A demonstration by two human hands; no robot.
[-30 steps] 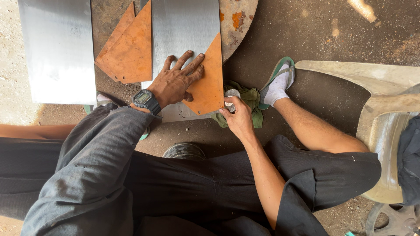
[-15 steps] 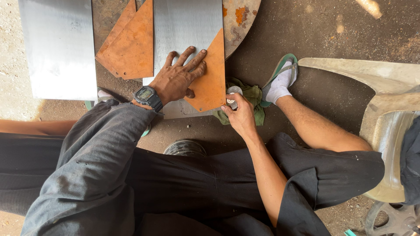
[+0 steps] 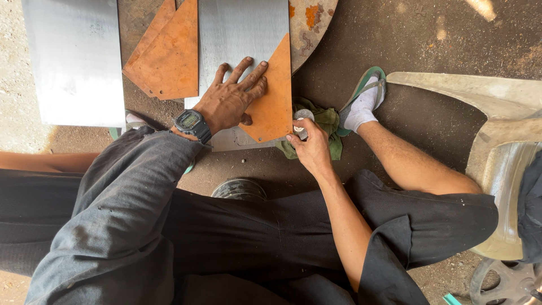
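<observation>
My left hand (image 3: 232, 99), with a dark wristwatch (image 3: 192, 123) on the wrist, lies flat with fingers spread on a rusty orange metal piece (image 3: 275, 101) that rests on a shiny steel sheet (image 3: 243, 31). My right hand (image 3: 309, 148) grips a small round silvery object (image 3: 302, 117) at the orange piece's lower right edge, over a green rag (image 3: 327, 121). My foot in a white sock and green sandal (image 3: 364, 99) sits just right of the rag.
Two more rusty orange triangular pieces (image 3: 166, 56) lie left of the sheet. Another steel sheet (image 3: 73, 59) lies far left. A rusted round plate (image 3: 313, 17) sits behind. A pale plastic chair (image 3: 497, 130) stands right; a dark round object (image 3: 240, 189) is under my leg.
My left hand's fingers spread a little wider on the orange piece. My right hand stays at its lower edge with the round object. The view shifted slightly.
</observation>
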